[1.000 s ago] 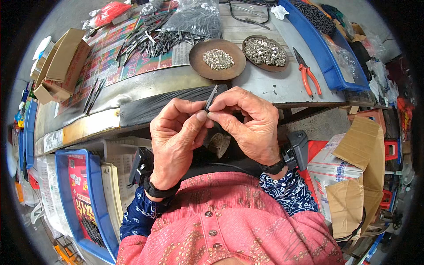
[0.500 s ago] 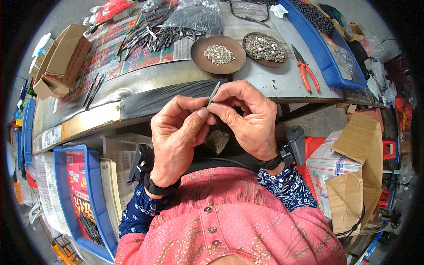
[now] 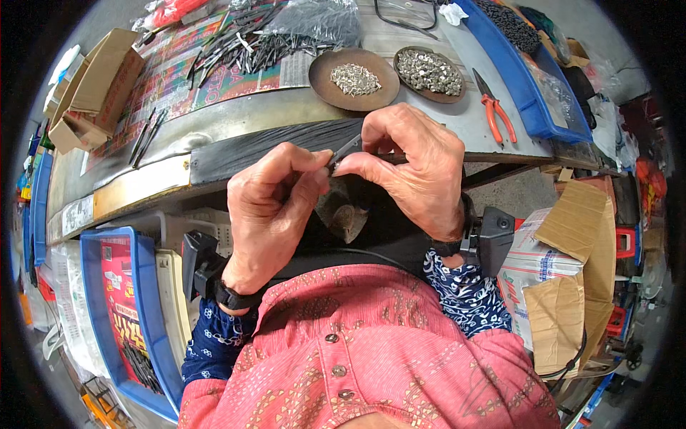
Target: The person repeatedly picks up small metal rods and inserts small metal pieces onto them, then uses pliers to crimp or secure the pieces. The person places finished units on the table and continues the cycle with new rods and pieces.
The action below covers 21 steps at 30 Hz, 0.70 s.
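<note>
In front of the table's edge, my left hand [image 3: 268, 204] pinches the lower end of a slim dark grey strip [image 3: 347, 147] between thumb and forefinger. The strip tilts up toward the right. My right hand [image 3: 421, 168] is closed around it from the other side, its forefinger by the upper end and its thumb low down near the left fingertips. Whether a smaller part sits between the fingertips is too small to tell. Beyond the hands, a round brown dish [image 3: 319, 84] bears small silvery pieces [image 3: 355, 79]. Beside it, a second dish [image 3: 431, 98] holds chunkier metal pieces [image 3: 429, 70].
Orange-handled pliers [image 3: 494, 114] lie right of the dishes, near a long blue tray [image 3: 532, 107]. A pile of dark strips [image 3: 243, 53] covers the far left of the table. Cardboard boxes [image 3: 100, 93] stand left, another carton [image 3: 572, 279] right, and a blue crate [image 3: 153, 314] lower left.
Both hands have spread slightly apart, and the right thumb and forefinger have parted more. The strip has tipped from steep to a flatter slant.
</note>
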Available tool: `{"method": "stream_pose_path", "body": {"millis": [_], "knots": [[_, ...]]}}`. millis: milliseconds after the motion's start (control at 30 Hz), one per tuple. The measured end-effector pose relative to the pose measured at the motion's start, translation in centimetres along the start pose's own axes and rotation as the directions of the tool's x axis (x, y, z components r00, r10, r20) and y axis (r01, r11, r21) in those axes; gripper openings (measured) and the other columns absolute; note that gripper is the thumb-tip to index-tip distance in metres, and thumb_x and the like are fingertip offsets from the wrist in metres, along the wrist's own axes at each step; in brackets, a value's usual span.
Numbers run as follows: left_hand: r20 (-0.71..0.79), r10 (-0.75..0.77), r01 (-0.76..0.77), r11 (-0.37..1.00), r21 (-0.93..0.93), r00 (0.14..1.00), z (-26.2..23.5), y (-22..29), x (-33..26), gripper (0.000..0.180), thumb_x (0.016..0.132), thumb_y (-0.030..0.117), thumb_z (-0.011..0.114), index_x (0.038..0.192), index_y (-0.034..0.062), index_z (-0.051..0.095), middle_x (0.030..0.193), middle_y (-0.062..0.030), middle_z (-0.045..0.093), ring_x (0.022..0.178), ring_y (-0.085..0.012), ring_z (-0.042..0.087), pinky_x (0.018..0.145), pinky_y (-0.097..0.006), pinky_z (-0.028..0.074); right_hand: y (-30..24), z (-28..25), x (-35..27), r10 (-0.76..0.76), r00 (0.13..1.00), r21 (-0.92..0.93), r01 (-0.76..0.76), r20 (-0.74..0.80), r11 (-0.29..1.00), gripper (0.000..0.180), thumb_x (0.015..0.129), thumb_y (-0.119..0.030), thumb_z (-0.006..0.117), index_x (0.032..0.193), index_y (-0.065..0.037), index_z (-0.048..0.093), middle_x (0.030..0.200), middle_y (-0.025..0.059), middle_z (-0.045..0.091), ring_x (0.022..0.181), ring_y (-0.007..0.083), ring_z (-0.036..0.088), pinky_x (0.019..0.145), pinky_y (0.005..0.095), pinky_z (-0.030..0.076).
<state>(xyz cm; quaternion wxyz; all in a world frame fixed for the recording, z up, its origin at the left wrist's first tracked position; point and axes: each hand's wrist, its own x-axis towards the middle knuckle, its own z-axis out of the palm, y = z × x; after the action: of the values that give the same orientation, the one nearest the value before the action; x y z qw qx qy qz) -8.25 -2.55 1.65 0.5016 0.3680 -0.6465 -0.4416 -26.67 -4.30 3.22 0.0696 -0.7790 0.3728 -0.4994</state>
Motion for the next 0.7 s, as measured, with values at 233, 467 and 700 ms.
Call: {"method": "stream_pose_path", "body": {"millis": [233, 467, 700], "knots": [[-0.128, -0.026, 0.028, 0.999, 0.014, 0.991, 0.7, -0.6, -0.6, 0.006, 0.088, -0.006, 0.060, 0.094, -0.0040, 0.062, 0.073, -0.0010, 0.061, 0.069, -0.0037, 0.055, 0.063, -0.018, 0.045, 0.5, 0.2, 0.2, -0.287, 0.957, -0.232, 0.286, 0.030, 0.930, 0.035, 0.064, -0.018, 0.081, 0.088, -0.004, 0.060, 0.076, 0.0079, 0.059, 0.068, 0.0257, 0.060, 0.063, 0.0352, 0.050], [-0.056, 0.254, -0.219, 0.910, 0.351, 0.966, 0.6, -1.1, 0.2, 0.004, 0.087, -0.007, 0.060, 0.086, -0.0036, 0.059, 0.071, -0.0019, 0.059, 0.066, -0.0049, 0.051, 0.061, -0.020, 0.044, 0.8, 0.4, 0.0, -0.356, 0.931, -0.275, 0.365, 0.083, 0.890, 0.039, 0.060, -0.013, 0.081, 0.091, -0.001, 0.060, 0.079, 0.0097, 0.059, 0.072, 0.0286, 0.060, 0.068, 0.0378, 0.052], [-0.096, 0.122, -0.107, 0.983, 0.148, 0.988, 1.1, -1.3, -0.2, 0.010, 0.089, -0.011, 0.055, 0.094, -0.0046, 0.061, 0.079, 0.0004, 0.056, 0.072, -0.0040, 0.050, 0.066, -0.018, 0.043, 0.9, 0.1, 0.3, -0.381, 0.915, -0.290, 0.403, 0.133, 0.868, 0.029, 0.063, -0.012, 0.072, 0.088, -0.006, 0.060, 0.077, 0.0051, 0.056, 0.070, 0.0247, 0.057, 0.060, 0.0341, 0.049]]}}
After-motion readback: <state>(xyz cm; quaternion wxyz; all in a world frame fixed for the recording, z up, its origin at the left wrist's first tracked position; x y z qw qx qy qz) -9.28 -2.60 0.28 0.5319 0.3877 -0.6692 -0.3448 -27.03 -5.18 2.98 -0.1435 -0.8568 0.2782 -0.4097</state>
